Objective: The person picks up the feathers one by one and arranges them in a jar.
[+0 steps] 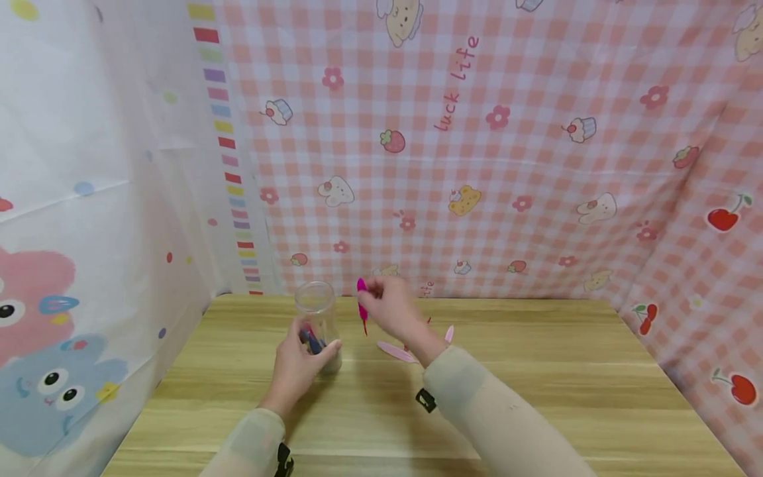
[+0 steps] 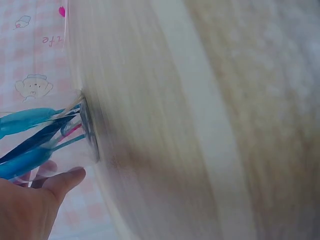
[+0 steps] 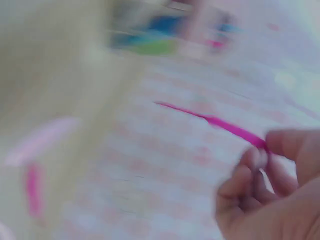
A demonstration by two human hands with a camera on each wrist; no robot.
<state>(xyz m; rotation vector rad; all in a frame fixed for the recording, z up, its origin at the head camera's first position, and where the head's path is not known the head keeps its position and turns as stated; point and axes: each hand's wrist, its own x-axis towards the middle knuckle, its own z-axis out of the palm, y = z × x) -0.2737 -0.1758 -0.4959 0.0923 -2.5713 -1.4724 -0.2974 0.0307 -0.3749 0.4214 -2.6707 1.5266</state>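
My left hand (image 1: 296,363) grips a clear open-topped jar (image 1: 326,324) low on its side, the thumb across the front. Inside the jar show light blue feathers (image 2: 27,121), a dark blue feather (image 2: 40,136) and a bit of pink quill. To the right of the jar, my right hand (image 1: 392,310) pinches a magenta feather (image 3: 235,131) between thumb and fingertips. Its quill points down in the head view, apart from the jar. Below the right wrist a pale pink feather (image 1: 395,351) lies on the table.
Another pale pink feather (image 1: 450,334) lies to the right, partly behind the right forearm. A magenta feather (image 3: 33,190) lies near the pale one in the right wrist view. The wooden table (image 1: 536,384) ends at a pink checked cloth (image 1: 453,159) hanging behind it.
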